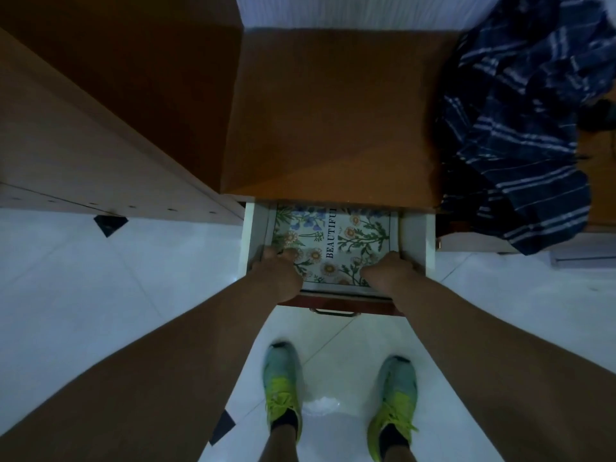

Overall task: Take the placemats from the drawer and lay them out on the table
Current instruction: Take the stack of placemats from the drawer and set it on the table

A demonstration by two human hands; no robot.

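Observation:
The drawer stands pulled out below the brown cabinet top. Inside lies a floral placemat printed with daisies and the word BEAUTIFUL. My left hand is curled over the placemat's near left corner, fingers bent against it. At the near right corner my right hand is curled the same way. Both hands are inside the drawer and touching the placemat. Whether more placemats lie under the top one is hidden.
A metal handle sits on the drawer front. The brown cabinet top is above the drawer, with a dark blue striped cloth draped at its right. A wooden unit stands on the left. My shoes are on the white tiled floor.

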